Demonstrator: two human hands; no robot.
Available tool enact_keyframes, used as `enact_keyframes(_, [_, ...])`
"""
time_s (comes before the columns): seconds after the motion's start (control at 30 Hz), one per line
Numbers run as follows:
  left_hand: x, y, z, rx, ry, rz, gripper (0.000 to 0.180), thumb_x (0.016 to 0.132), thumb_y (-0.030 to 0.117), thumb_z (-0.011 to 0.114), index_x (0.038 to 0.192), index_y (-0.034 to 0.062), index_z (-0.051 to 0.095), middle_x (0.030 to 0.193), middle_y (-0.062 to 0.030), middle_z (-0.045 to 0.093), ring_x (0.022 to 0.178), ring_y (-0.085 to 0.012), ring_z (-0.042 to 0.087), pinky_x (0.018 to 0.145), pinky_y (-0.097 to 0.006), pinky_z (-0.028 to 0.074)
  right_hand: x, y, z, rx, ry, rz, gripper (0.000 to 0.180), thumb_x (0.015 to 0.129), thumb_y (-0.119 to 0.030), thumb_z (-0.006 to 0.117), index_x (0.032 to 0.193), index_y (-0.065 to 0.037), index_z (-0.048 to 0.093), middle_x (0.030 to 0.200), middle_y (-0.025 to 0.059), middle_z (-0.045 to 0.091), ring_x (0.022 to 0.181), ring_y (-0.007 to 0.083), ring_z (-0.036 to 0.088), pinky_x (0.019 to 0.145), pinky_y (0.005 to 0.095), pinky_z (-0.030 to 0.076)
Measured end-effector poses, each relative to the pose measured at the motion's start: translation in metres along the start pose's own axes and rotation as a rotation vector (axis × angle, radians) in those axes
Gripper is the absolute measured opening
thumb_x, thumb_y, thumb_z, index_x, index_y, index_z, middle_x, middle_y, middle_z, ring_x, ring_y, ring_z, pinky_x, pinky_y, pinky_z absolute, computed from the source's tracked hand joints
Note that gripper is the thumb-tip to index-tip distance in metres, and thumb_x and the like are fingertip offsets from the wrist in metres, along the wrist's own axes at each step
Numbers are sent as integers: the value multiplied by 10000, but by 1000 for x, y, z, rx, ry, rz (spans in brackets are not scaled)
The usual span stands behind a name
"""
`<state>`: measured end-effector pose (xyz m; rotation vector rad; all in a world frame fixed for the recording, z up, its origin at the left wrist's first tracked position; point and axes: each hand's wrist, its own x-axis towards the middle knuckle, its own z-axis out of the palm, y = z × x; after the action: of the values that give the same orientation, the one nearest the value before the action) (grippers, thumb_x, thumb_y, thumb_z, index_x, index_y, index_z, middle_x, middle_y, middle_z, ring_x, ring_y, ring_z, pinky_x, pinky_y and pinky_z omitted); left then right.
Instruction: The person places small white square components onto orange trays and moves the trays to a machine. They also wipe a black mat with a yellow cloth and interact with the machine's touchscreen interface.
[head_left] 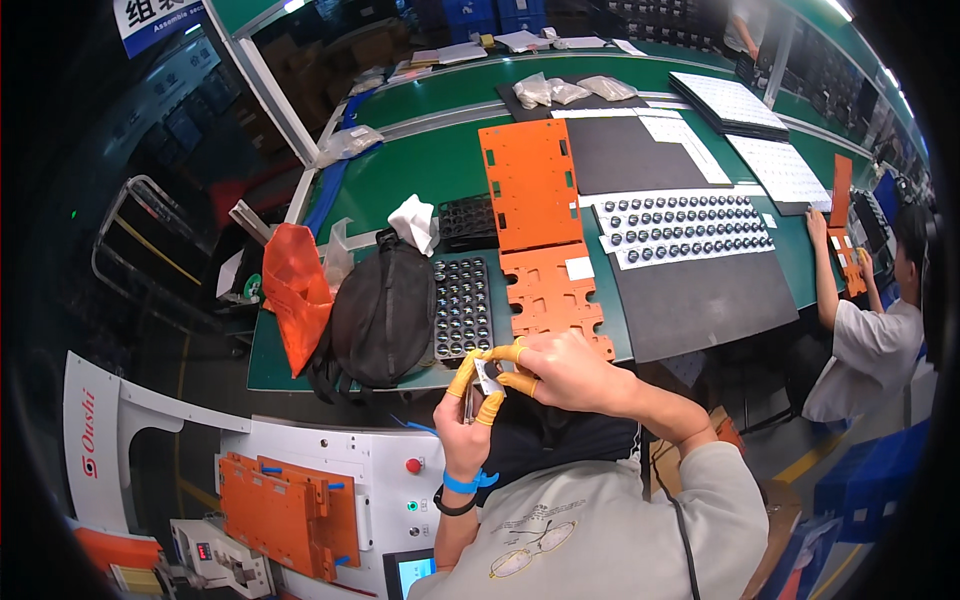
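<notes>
My left hand [467,430], in yellow finger cots and with a blue band at the wrist, pinches a small white plate-like part [487,378] with a dark area on it. From the right, my right hand [565,372], also in yellow finger cots, closes its fingertips on the same part. A thin metallic strip or tool shows along my left fingers; its kind is unclear. Just beyond my hands lies a black tray [489,300] of round lens-like pieces. Beside it is an orange hinged fixture [545,285], its perforated lid [528,190] swung back.
A black backpack [385,315] and an orange bag [295,275] crowd the table's left. White strips [610,240] bearing rows of black round parts lie right of the fixture, near a dark mat [705,310]. A co-worker [870,340] sits at the right. A machine [380,470] stands lower left.
</notes>
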<state>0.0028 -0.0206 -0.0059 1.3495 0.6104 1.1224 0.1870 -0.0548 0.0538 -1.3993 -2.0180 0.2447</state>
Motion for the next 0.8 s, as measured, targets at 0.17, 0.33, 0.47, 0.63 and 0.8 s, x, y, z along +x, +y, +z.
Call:
enact_keyframes(0.17, [1,-5,0,31,-57,-21,550,880,70,720,1361,-66,489,1238,-110,613,1099,-146,586,958,-274,460,-5,10,0,6,-48,28,258,844,-200,699,1022,-15,665,752,116,608,676,321,620,571,426,487])
enact_keyframes(0.33, [6,-7,-2,-91,-85,-71,547,886,101,713,1361,-51,490,1223,-117,620,1062,-149,600,929,-288,481,-6,6,0,231,93,132,302,814,-211,746,1064,-53,686,792,91,568,708,272,595,589,385,475])
enact_keyframes(0.47, [2,-17,-6,-499,-143,-279,577,906,241,690,1374,-19,475,1172,-112,626,843,-88,572,724,-243,473,-13,17,-1,219,154,-96,394,772,-221,792,1125,-83,685,901,87,536,810,248,544,681,363,457])
enact_keyframes(0.63, [4,-37,-6,-989,-267,-631,564,891,485,634,1296,104,537,1054,-50,612,670,-125,450,548,-263,350,-18,17,-9,103,235,-207,514,688,-204,843,1170,-120,685,958,80,524,872,255,495,744,366,422])
enact_keyframes(0.8, [-1,-56,17,-1227,-453,-806,549,898,525,608,1301,158,536,1078,-38,594,669,-126,431,560,-277,364,-40,27,-2,193,303,-158,397,701,-167,832,1077,-107,717,965,80,525,891,246,495,762,357,434])
